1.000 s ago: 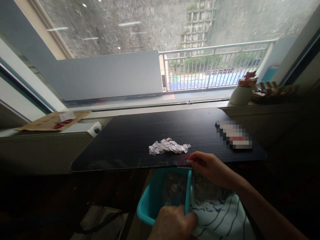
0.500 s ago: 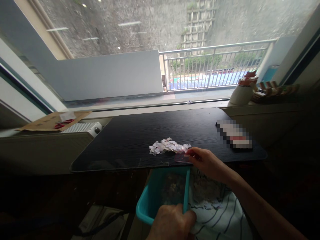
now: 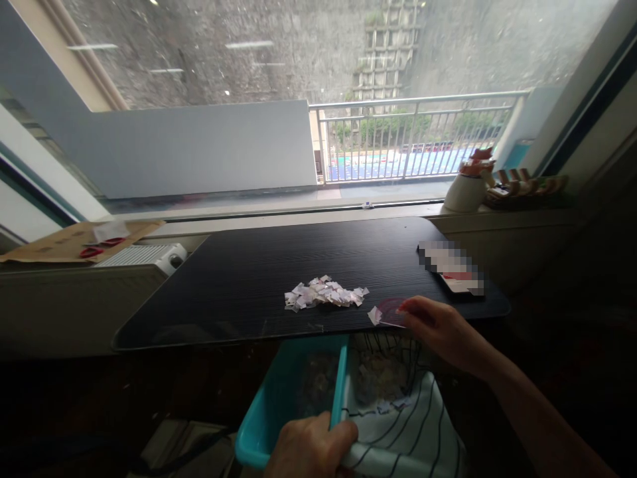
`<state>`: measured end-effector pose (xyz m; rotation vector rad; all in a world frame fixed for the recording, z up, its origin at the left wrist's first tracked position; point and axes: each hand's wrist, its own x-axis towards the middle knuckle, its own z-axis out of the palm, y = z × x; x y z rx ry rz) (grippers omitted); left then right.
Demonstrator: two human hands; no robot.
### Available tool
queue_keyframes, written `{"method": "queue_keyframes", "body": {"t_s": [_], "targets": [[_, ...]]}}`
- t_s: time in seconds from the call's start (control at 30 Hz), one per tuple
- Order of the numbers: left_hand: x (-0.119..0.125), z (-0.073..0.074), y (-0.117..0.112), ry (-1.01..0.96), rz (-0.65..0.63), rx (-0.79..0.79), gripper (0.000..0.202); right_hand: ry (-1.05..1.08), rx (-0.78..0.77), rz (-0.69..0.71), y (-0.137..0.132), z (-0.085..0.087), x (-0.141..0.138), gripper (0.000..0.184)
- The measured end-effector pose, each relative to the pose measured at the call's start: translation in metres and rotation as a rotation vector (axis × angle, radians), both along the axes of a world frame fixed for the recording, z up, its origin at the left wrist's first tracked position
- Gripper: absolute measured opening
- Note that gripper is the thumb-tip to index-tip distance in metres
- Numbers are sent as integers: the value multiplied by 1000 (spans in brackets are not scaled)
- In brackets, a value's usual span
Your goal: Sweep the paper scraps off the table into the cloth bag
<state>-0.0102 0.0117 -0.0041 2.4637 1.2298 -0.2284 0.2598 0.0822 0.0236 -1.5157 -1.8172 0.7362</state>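
My right hand [image 3: 440,325] pinches a translucent pink plastic sheet [image 3: 391,312] low over the front edge of the black table [image 3: 239,279]. A small clump of white paper bits [image 3: 374,315] lies at the sheet's left edge. To the left, apart from it, is a pile of small paper pieces [image 3: 323,294]. Below the table, my left hand [image 3: 311,446] is closed on the near rim of a turquoise bin [image 3: 269,385]. Right beside that bin stands a white, dark-striped container [image 3: 413,435] with small scraps inside. The turquoise bin's dim contents are hard to make out.
A pixelated flat object [image 3: 450,267] lies on the table's right side. On the windowsill stand a white pot [image 3: 465,192] and small wooden items [image 3: 522,186]. At the left are a radiator [image 3: 144,255] and brown cardboard [image 3: 50,242] bearing red scissor-like handles [image 3: 92,252].
My right hand has drawn the pink sheet rightward from the pile, and a clump of bits now shows at its edge. The view has shifted, showing more of the striped container.
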Motion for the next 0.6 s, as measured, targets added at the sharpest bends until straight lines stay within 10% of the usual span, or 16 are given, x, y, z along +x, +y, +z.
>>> {"method": "queue_keyframes", "body": {"t_s": [0.6], "targets": [[-4,-20,-1,-59,31,31,32,2,39,-83,13,-3,2,20]]}}
